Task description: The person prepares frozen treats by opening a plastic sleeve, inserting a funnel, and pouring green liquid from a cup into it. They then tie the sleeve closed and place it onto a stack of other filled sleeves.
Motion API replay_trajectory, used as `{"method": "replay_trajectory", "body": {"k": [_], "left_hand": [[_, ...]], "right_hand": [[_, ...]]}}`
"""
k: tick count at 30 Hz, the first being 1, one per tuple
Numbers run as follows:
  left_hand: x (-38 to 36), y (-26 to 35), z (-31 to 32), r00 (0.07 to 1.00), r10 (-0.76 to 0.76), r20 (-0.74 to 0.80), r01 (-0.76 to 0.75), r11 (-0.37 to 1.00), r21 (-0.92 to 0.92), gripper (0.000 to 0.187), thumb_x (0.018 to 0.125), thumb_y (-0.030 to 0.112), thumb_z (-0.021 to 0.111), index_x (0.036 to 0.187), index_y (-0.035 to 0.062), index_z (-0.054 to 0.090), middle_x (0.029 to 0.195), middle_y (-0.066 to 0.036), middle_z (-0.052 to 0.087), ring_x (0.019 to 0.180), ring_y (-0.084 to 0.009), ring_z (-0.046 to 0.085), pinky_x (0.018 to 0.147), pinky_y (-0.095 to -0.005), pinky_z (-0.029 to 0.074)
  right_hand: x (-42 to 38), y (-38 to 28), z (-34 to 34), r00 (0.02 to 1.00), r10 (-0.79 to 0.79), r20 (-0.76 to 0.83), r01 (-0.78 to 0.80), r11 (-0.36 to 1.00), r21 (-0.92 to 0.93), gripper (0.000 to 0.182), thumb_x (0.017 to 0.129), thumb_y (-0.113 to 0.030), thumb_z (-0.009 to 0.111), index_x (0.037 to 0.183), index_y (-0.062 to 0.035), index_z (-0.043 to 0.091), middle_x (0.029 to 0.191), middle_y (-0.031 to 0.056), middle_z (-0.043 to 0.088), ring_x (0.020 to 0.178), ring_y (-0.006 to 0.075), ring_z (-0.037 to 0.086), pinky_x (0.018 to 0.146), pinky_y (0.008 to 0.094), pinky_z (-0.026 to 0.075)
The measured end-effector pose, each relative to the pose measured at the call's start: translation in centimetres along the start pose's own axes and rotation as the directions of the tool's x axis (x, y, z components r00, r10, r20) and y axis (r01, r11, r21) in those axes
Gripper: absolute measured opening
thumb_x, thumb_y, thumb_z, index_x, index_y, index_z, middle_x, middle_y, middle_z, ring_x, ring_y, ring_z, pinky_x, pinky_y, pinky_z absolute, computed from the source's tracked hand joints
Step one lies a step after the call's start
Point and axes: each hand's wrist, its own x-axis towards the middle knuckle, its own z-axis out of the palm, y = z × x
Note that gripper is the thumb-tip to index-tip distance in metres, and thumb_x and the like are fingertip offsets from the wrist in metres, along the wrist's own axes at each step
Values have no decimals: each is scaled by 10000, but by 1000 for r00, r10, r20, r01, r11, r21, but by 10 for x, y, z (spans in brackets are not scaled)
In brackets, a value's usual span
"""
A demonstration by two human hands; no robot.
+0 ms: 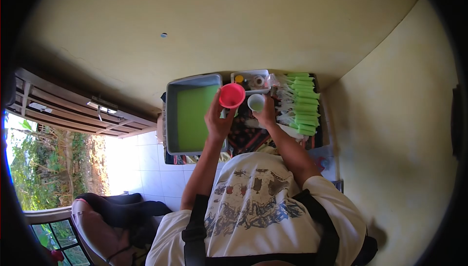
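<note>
My left hand (219,119) is closed around a bright pink funnel (231,95), its wide mouth facing up; any spout below is hidden. To its right, my right hand (265,113) grips a small white cup (256,103) with something pale green inside. The funnel and the cup are side by side, a small gap apart. Left of my hands stands a large grey tub (170,115) holding green liquid (197,117). Right of my hands, several filled green plastic packets (305,104) lie in a row, their clear ends pointing left.
Behind my hands sits a white tray (249,72) with a yellow-topped item and other small things. A dark patterned cloth (243,137) covers the table. A wall rises behind it. At the lower left, a person (105,222) sits near an open doorway.
</note>
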Motion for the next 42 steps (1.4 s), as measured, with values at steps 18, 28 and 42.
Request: {"method": "replay_trajectory", "body": {"k": [18,28,42], "left_hand": [[-26,6,28,984,-138,113,136,990,21,886,860,-8,870,1638,34,446,1325,-176,768,1156,-233,777,951,-347,631],[-31,1,33,957,-277,82,285,952,-115,529,930,-41,810,1431,-12,639,1114,-139,831,976,-171,802,888,-315,639],[6,45,11,939,-313,140,306,950,66,288,880,40,874,1143,-12,769,989,-89,845,941,-151,812,842,-289,628]], "right_hand": [[50,-188,-176,948,-275,160,202,909,364,1004,823,-156,897,1671,-56,368,1549,186,559,1421,329,584,1173,473,499],[58,-86,-122,981,-163,-109,180,968,173,1005,752,-60,863,1636,-34,386,1405,223,564,1343,398,561,1141,489,479],[10,-147,-138,935,-129,330,-41,885,464,623,862,-167,877,1440,-102,657,1308,147,674,1101,338,704,929,462,581]]}}
